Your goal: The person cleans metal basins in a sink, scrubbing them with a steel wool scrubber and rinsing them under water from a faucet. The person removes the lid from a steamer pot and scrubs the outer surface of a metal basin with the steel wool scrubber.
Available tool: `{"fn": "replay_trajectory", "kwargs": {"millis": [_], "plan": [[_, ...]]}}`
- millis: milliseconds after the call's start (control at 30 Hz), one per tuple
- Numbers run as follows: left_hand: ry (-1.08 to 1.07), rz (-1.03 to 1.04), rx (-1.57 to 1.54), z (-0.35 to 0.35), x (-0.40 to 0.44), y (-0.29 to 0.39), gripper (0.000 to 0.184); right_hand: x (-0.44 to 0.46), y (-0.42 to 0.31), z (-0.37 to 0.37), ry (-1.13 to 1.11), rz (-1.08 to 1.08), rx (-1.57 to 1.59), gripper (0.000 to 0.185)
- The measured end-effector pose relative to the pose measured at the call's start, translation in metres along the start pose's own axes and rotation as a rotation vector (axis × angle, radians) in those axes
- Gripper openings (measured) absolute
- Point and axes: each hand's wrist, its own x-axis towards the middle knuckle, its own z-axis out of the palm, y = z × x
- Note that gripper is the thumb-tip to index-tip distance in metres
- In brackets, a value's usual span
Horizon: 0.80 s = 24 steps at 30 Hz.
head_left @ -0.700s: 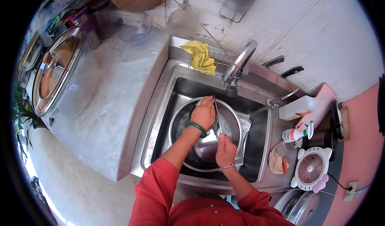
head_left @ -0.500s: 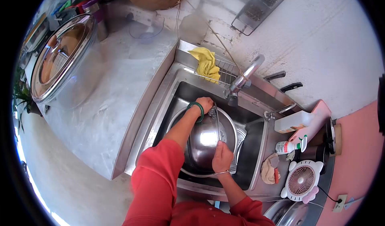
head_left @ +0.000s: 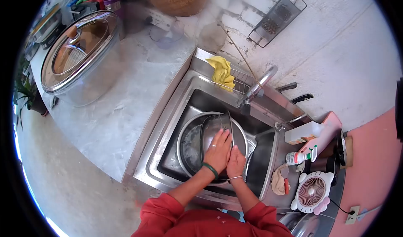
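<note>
Steel sink (head_left: 266, 155) w/ basin (head_left: 179, 142) inside: R hand (head_left: 236, 162) curled on edge of tilted bowl (head_left: 215, 123), prob. steadying it, L hand (head_left: 217, 153) flattish atop, can't tell if gripping anything.

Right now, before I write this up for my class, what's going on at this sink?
A person in red sleeves has a metal bowl tilted on its side inside a larger steel basin in the sink. The left hand lies against the bowl, and the right hand holds its rim. Behind, a yellow cloth drapes on the wire rack beside the faucet.
</note>
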Motion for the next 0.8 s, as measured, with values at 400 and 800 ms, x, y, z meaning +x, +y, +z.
{"fn": "replay_trajectory", "kwargs": {"millis": [400, 800], "plan": [[0.064, 0.13, 0.094, 0.024, -0.044, 0.008, 0.043, -0.006, 0.02, -0.015, -0.095, -0.002, 0.047, 0.034], [-0.82, 0.057, 0.504, 0.076, 0.165, -0.141, 0.026, 0.0, 0.013, -0.003, -0.008, -0.023, -0.105, 0.038]]}}
